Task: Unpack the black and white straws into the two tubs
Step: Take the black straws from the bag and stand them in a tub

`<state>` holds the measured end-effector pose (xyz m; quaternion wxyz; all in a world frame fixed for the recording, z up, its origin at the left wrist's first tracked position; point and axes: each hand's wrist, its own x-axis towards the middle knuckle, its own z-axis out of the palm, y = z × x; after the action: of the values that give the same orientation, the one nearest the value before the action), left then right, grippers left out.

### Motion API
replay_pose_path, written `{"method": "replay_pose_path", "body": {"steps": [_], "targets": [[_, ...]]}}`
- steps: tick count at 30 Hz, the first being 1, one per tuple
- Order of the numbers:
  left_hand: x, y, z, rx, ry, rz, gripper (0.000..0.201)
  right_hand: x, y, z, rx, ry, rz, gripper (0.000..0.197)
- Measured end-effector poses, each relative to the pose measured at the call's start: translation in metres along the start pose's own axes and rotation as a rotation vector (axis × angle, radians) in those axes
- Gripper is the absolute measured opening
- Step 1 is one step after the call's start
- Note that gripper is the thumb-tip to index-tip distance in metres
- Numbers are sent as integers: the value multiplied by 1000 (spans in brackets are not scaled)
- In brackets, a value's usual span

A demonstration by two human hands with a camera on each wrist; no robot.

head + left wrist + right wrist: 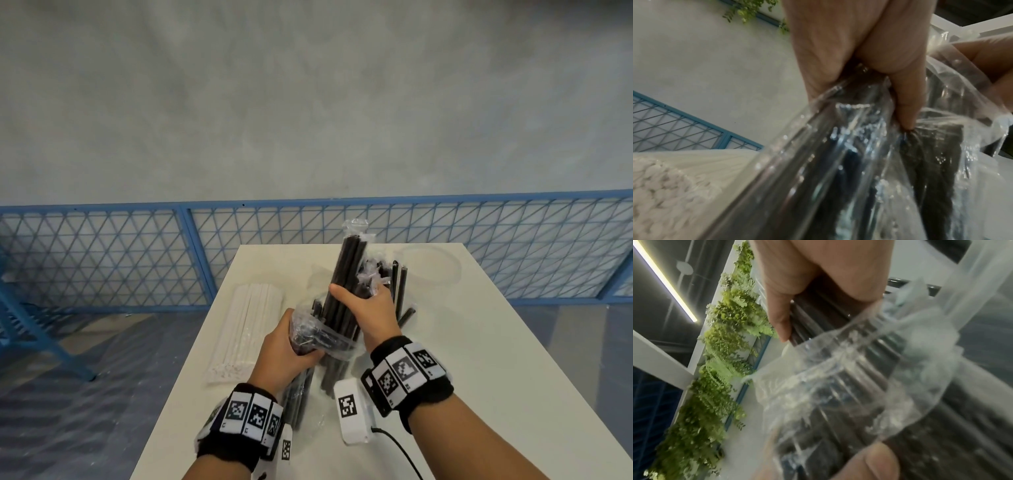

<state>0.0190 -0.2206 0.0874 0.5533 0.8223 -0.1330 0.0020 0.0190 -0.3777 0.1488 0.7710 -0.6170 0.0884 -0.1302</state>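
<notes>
Head view: left hand [286, 346] grip clamped on crinkled clear plastic bag [318, 334], anchoring it; right hand [368, 308] grip clamped on bundled black straws [346, 270], likely for extraction.

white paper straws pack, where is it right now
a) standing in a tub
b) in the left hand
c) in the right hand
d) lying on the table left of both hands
d: the flat pack of white paper straws lies untouched on the white table, left of both hands, which hold black straws.
</notes>
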Motion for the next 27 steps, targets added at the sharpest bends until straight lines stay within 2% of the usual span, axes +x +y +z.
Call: {"method": "replay_pose_path", "body": {"steps": [3,8,11,16,19,24,27], "targets": [[0,-4,-3,-30,21,-37,61,7,-11,-4,171,77,36,21],[2,-3,-7,-9,37,-94,66,24,-34,-21,416,218,140,49],[2,0,-6,-11,74,-96,65,28,-44,-29,526,307,126,48],[4,-2,-4,-25,196,-124,61,27,-65,-42,594,360,23,51],[5,-2,-3,-54,246,-132,59,24,-85,-46,627,361,-100,49],[8,-7,-1,-63,267,-127,55,15,-99,-41,489,391,-215,29],[10,-14,-2,-87,324,-157,53,15,-97,-44,441,426,-285,31]]}}
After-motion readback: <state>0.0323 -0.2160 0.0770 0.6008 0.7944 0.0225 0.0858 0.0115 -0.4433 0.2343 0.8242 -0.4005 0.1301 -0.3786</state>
